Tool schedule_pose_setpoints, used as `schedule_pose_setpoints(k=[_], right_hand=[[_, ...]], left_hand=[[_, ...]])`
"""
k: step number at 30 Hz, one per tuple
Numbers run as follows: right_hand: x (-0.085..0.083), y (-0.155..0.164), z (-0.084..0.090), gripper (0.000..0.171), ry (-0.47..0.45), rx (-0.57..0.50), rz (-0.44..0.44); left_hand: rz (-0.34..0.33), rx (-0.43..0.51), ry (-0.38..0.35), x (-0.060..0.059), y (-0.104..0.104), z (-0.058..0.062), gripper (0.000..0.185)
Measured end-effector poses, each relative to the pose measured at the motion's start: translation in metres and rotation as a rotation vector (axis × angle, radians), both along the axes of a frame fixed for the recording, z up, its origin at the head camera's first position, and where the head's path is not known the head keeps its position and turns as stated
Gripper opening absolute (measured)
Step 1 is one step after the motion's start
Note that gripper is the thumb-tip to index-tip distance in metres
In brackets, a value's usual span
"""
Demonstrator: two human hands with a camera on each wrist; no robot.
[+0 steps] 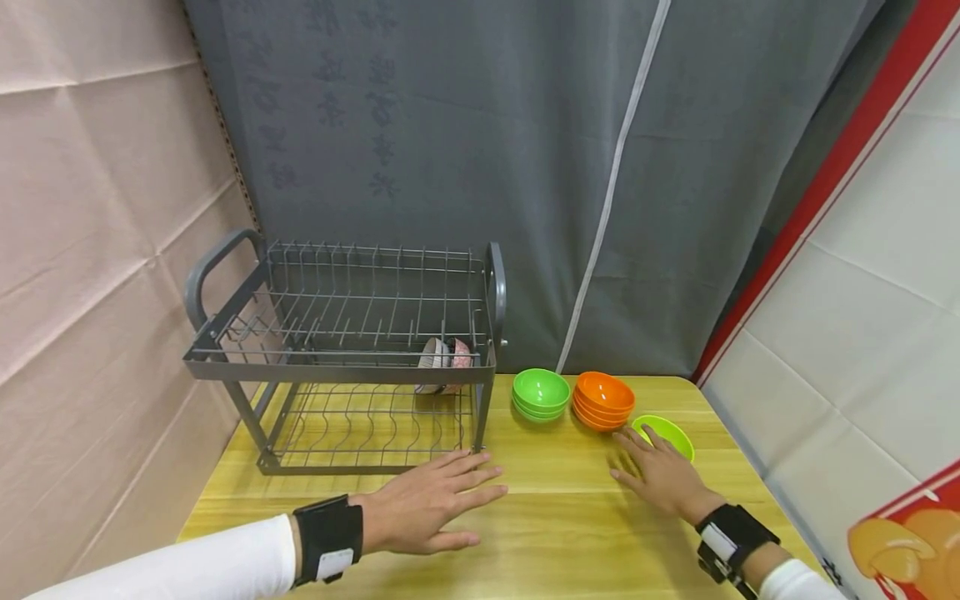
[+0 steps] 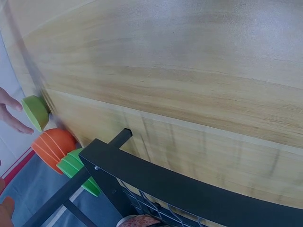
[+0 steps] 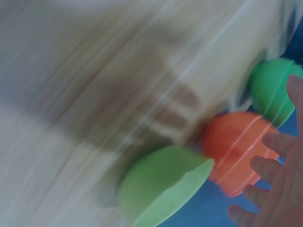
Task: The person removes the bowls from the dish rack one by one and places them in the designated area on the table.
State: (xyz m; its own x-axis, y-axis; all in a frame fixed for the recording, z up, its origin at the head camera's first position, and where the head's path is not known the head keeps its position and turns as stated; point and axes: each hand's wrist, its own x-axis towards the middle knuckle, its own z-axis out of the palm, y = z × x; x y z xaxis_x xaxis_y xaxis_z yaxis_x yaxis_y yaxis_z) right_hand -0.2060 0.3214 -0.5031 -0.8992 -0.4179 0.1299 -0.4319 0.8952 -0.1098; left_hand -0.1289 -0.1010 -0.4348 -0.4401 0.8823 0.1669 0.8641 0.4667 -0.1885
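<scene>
Head view: wooden table (image 1: 555, 533), backed by grey curtain (image 1: 487, 167).

L hand (image 1: 427, 507) lies flat, palm down on tabletop, fingers straight and spread, nothing held. Fingertips sit just near of the dish rack's near-right leg; can't tell if they touch it.

R hand (image 1: 660, 475) also open, palm down, fingers extended twd the far side, nothing gripped. Fingertips at near-left rim of single lime bowl (image 1: 664, 435); contact or just above, can't tell. R wrist view is motion-blurred: fingers (image 3: 270, 165) spread, apart from lime bowl (image 3: 163, 187), nothing between them.

Lime bowl: upright on table, right side, just near-right of orange bowl stack (image 1: 603, 400). Green bowl stack (image 1: 541, 393) just left of orange stack, the two nearly touching. Both stacks at far edge of table by curtain.

Dish rack (image 1: 341, 358): grey, two-tier wire, far-left on table. Patterned bowl (image 1: 446, 363) stands on edge at right end of lower tier.

L wrist view: rack frame (image 2: 189, 189) at bottom, orange stack (image 2: 53, 147) and green stack (image 2: 75, 165) at left, lime bowl (image 2: 36, 112) beside R hand fingers (image 2: 14, 124).

Black wrist straps on both arms, white sleeves.
</scene>
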Motion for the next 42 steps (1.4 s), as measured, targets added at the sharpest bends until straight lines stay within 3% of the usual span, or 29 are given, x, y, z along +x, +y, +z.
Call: schedule_pose_setpoints(k=[7,21,33,42], right_hand=[[0.014,-0.027,0.008,0.064,0.030,-0.053,0.070],[0.036,-0.070,0.031,0.066,-0.004,-0.047,0.160],[0.048,-0.099,0.044,0.069,0.074,-0.039,0.289],[0.057,-0.119,0.055,0.074,-0.012,-0.019,0.328]], left_hand=[[0.008,0.003,0.007,0.000,-0.002,-0.002,0.064],[0.037,0.012,0.010,0.002,-0.007,-0.002,0.063],[0.079,0.017,-0.022,0.004,-0.013,-0.001,0.064],[0.095,0.028,0.003,0.005,-0.019,-0.005,0.064]])
